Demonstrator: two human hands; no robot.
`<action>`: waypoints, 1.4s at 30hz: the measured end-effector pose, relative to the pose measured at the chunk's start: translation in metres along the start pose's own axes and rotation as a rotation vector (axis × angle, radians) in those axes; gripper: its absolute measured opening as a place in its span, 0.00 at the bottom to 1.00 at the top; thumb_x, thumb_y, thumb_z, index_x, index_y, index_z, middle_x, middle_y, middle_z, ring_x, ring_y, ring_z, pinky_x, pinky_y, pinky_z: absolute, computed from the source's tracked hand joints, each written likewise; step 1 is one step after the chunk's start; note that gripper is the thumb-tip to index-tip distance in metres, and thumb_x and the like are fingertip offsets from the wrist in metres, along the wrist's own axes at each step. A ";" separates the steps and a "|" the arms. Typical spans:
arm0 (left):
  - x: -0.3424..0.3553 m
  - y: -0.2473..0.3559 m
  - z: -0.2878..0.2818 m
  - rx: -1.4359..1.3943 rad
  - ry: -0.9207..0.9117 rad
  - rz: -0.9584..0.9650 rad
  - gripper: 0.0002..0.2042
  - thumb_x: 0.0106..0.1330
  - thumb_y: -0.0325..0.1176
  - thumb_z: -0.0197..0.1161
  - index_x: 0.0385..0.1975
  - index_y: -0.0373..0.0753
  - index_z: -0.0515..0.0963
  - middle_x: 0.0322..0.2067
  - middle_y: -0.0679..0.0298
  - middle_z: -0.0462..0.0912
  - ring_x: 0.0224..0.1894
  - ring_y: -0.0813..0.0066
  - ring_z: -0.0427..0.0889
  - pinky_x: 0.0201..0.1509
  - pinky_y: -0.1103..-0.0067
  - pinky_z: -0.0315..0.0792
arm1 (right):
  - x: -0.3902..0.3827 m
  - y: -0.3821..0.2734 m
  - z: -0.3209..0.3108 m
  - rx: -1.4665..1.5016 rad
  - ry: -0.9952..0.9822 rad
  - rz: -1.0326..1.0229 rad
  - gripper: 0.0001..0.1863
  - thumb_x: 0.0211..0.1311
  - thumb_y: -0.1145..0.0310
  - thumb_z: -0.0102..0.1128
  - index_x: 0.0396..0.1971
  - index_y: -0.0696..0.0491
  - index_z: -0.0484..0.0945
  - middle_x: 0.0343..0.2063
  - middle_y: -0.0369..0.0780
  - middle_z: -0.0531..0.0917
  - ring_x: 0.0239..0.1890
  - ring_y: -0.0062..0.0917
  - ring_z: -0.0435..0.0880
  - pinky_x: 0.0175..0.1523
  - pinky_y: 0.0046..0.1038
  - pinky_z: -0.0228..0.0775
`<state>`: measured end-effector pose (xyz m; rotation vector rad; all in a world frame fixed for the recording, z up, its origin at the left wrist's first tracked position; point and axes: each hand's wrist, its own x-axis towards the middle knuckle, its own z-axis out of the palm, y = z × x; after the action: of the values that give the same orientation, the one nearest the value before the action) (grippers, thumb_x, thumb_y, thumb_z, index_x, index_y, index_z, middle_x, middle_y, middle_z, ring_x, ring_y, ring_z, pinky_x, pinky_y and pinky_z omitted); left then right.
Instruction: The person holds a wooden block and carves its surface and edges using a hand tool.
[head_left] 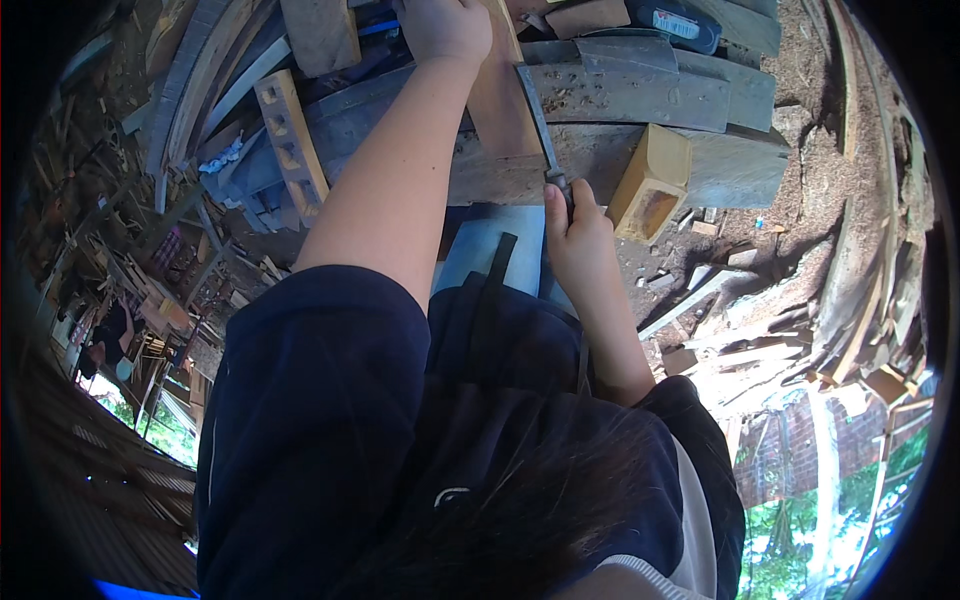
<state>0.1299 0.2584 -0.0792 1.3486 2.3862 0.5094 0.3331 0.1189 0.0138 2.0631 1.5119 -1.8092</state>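
My right hand (pixel 579 222) is closed around the dark handle of a long flat metal tool (pixel 538 118), a chisel or a file; I cannot tell which. Its blade points away from me and lies along the right edge of a brown wooden board (pixel 503 110). My left arm reaches far forward, and my left hand (pixel 447 28) is at the board's left side near the top of the view. Its fingers are mostly cut off there, so their grip is hidden. Under the board is a worn, grey wooden bench (pixel 600 95).
A squared wooden block (pixel 652 180) stands at the bench's near edge, right of my hand. Left of my forearm leans a wood strip with several mortises (pixel 290 140). A dark blue case or tool (pixel 680 22) lies far right. Wood scraps (pixel 700 290) litter the ground.
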 end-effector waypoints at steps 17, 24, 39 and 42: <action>-0.001 -0.010 0.014 -0.011 0.039 0.037 0.23 0.75 0.25 0.44 0.70 0.38 0.62 0.75 0.54 0.49 0.78 0.57 0.46 0.79 0.66 0.49 | 0.069 -0.046 0.003 -0.088 0.176 -0.132 0.21 0.72 0.53 0.52 0.35 0.59 0.72 0.26 0.60 0.82 0.35 0.58 0.83 0.38 0.51 0.75; 0.000 -0.004 -0.002 -0.018 0.001 0.010 0.23 0.75 0.25 0.46 0.70 0.38 0.62 0.76 0.54 0.48 0.78 0.56 0.45 0.79 0.66 0.48 | 0.009 -0.012 -0.004 0.025 -0.016 0.030 0.22 0.75 0.53 0.50 0.41 0.61 0.73 0.19 0.53 0.79 0.23 0.49 0.82 0.29 0.42 0.71; 0.002 -0.005 0.002 0.000 0.036 0.056 0.23 0.75 0.25 0.46 0.70 0.37 0.61 0.75 0.53 0.50 0.77 0.55 0.46 0.78 0.64 0.49 | 0.025 -0.030 0.003 -0.117 0.077 -0.073 0.19 0.73 0.54 0.53 0.37 0.58 0.70 0.21 0.57 0.81 0.29 0.58 0.82 0.30 0.52 0.73; 0.000 -0.003 0.003 -0.004 0.007 0.018 0.23 0.75 0.25 0.45 0.70 0.37 0.60 0.75 0.53 0.49 0.78 0.55 0.45 0.79 0.64 0.48 | 0.030 -0.028 0.007 -0.126 0.132 -0.112 0.19 0.73 0.54 0.53 0.37 0.57 0.69 0.21 0.56 0.81 0.28 0.57 0.82 0.30 0.51 0.73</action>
<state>0.1294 0.2579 -0.0832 1.3695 2.3795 0.5238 0.3058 0.1490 0.0042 2.1159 1.7591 -1.5918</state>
